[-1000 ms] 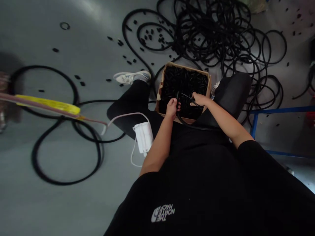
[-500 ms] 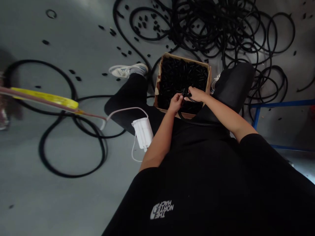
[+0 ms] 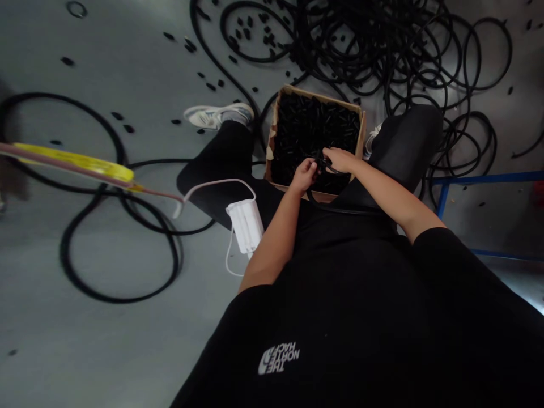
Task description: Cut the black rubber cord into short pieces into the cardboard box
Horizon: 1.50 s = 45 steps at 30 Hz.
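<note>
A cardboard box (image 3: 362,136) filled with short black pieces (image 3: 312,127) stands on the floor between my legs. Over its near side my two hands work close together. My left hand (image 3: 304,173) is closed in a pinch at the end of a black rubber cord (image 3: 335,208), which loops down over the box edge and off to the right across my lap. Just right of it, my right hand (image 3: 340,160) is closed around a small dark thing with looped parts, possibly a cutting tool. Its exact shape is lost against the black pieces.
Tangled black cord (image 3: 365,51) lies heaped beyond the box, with loose black pieces scattered around. More cord loops (image 3: 119,299) lie at left. A white power bank (image 3: 245,225) with a cable hangs by my left arm. A blue metal frame (image 3: 488,179) stands at right.
My right hand has shifted slightly left, and the dark thing in it has turned, its looped parts now showing more. My left hand stays pinched close by. The whole view has shifted a little.
</note>
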Tool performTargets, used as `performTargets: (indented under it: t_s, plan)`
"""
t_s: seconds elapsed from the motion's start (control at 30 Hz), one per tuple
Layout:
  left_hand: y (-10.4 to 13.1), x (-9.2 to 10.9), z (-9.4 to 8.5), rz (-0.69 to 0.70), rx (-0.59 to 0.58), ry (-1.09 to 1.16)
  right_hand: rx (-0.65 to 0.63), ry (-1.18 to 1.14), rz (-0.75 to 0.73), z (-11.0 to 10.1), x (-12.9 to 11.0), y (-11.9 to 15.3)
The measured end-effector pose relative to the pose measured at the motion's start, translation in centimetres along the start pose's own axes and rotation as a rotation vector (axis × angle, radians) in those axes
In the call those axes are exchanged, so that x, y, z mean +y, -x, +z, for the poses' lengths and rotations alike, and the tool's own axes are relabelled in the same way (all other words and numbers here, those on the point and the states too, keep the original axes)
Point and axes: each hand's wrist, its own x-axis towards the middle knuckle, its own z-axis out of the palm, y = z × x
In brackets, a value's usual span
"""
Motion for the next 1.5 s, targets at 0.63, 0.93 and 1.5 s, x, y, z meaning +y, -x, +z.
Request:
performTargets:
  t_s: [0.63, 0.93, 1.5]
  plan:
    - [0.0, 1.7, -0.6, -0.110, 0.006, 0.279, -0.147, -0.275, 0.081, -0.5, 0.0, -0.3]
    - [0.0, 1.6, 0.4, -0.099, 0.022, 0.253, -0.051, -0.248, 0.106, -0.2, -1.4, 0.4]
    - [-0.3, 1.0, -0.1, -0.094, 0.006, 0.098, -0.073, -0.165, 0.108, 0.7, -0.2, -0.9]
